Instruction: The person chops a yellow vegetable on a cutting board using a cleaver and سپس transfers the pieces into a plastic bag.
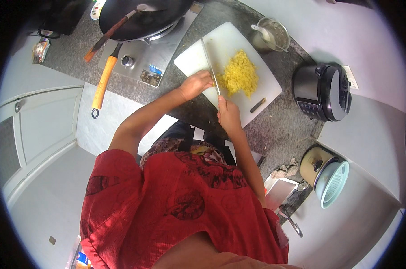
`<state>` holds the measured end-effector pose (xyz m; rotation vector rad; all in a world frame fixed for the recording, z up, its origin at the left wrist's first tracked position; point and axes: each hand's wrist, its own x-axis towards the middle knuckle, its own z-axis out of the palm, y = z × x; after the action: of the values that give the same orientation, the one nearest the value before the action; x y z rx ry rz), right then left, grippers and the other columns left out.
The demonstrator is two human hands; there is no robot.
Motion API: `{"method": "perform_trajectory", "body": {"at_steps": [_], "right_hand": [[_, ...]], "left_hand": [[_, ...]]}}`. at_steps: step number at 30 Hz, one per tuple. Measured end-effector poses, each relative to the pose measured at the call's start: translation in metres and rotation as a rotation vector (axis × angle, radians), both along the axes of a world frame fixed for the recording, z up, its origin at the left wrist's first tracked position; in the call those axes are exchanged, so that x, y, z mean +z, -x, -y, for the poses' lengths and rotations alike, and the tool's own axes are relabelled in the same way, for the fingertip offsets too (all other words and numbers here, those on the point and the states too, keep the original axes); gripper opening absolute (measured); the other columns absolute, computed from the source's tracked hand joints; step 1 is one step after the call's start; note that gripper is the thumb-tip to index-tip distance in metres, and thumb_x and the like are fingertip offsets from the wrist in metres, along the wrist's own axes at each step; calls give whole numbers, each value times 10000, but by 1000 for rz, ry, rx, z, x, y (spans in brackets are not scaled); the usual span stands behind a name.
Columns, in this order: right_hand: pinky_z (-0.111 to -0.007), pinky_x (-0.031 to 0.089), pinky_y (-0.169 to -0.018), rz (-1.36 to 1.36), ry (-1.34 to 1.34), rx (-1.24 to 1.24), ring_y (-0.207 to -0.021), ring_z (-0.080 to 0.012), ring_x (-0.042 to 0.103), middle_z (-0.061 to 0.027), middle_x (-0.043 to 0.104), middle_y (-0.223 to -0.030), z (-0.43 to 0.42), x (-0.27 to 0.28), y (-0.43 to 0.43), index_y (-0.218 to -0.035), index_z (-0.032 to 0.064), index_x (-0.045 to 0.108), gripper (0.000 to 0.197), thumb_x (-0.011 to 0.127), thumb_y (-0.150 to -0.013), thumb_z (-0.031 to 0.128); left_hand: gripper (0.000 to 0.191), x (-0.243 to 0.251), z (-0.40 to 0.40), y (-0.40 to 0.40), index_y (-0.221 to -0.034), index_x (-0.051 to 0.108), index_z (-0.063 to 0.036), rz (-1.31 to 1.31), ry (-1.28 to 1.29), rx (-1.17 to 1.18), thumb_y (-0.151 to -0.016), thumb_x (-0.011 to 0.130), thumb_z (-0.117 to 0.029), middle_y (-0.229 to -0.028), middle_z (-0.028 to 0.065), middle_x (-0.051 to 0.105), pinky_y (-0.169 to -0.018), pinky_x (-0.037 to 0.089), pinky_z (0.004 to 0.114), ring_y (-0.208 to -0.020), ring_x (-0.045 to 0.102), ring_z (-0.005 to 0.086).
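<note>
My right hand point(229, 114) grips the handle of a kitchen knife point(210, 64), whose wide blade stands on edge over a white cutting board point(191, 60). Just left of the blade, my left hand point(197, 84) rests on the board with curled fingertips; a bit of something yellow shows under them, mostly hidden. A heap of finely chopped yellow food point(240, 74) lies to the right of the knife. Near the board's lower right edge is a small dark, narrow piece point(257, 105) with a yellowish end.
Upper left, a black wok point(132, 23) with a wooden handle sits on a gas stove point(117, 67), a long brush point(114, 30) across it. A glass bowl point(278, 35) with a white spoon stands beyond the board. An electric pressure cooker point(320, 92), a beige pot point(315, 163) and a sink point(281, 193) are at right.
</note>
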<state>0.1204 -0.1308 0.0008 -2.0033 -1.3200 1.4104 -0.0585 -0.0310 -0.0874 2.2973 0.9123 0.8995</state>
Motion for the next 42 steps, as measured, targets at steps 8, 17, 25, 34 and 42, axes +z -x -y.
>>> {"method": "perform_trajectory", "body": {"at_steps": [8,17,25,34,42], "right_hand": [[-443,470,-628,-12,46,-22,-599,-340,624,-167,589,-591,-4,-7,-1,-774,-35,632,619,401,-1015,486],[-286,378,-395,-170,86,-192,-406,-129,465,-30,488,-535,-4,-9,-21,-818,-6,573,557,497,-997,516],[-329,415,-433,-153,74,-238,-419,-182,521,-67,525,-533,-1,-11,-26,-742,-10,599,608,457,-1001,522],[-289,379,-387,-112,26,-130,-397,-134,462,-30,484,-529,-8,-13,-22,-791,5,564,546,489,-1001,503],[-289,381,-389,-141,49,-131,-395,-136,468,-35,485,-528,-9,-13,-19,-796,8,565,536,480,-1005,494]], "left_hand": [[241,4,0,2,-1037,678,-52,-4,63,21,-811,723,-126,-1002,113,599,-843,509,410,-954,600,327],[185,-1,-1,0,-924,640,-35,12,11,-6,-800,726,-141,-962,122,567,-847,481,421,-962,568,320],[196,4,-16,-31,-971,667,-54,41,-25,-41,-805,731,-136,-1046,119,618,-878,499,400,-993,598,314],[144,2,-7,-27,-913,681,-52,35,34,82,-805,733,-134,-988,108,617,-846,497,405,-953,597,313],[108,4,-6,-22,-900,665,-51,74,129,100,-821,710,-110,-888,122,597,-791,493,415,-868,597,335]]}}
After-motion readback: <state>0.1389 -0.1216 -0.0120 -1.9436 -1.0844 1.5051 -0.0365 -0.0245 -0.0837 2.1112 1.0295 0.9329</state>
